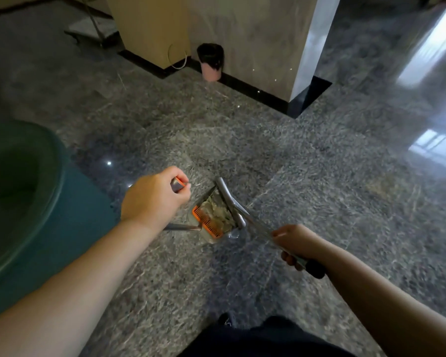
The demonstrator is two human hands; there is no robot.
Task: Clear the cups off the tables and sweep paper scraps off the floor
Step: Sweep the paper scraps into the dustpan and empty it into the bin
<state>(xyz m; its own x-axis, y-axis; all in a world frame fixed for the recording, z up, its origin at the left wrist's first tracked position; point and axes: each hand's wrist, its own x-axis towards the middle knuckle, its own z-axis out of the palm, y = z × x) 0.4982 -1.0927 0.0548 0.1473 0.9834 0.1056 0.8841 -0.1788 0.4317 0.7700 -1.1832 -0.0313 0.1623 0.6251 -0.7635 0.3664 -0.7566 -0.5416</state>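
Note:
My left hand (153, 197) is shut on the orange-tipped top of the dustpan handle (178, 185). Below it the dustpan (211, 220) hangs over the grey floor, with an orange comb edge (207, 224) and pale paper scraps (216, 211) inside. My right hand (296, 243) grips the metal broom handle (312, 266) near its black end. The grey broom head (228, 199) lies across the dustpan's mouth, touching the scraps. No cups are in view.
A dark green armchair (23, 202) fills the left side. A marble pillar (255, 42) with a black base stands ahead; a small pink bin with a black liner (211, 63) sits against it. A trolley base (93, 29) is at the far left. My dark shoe (227, 320) shows below.

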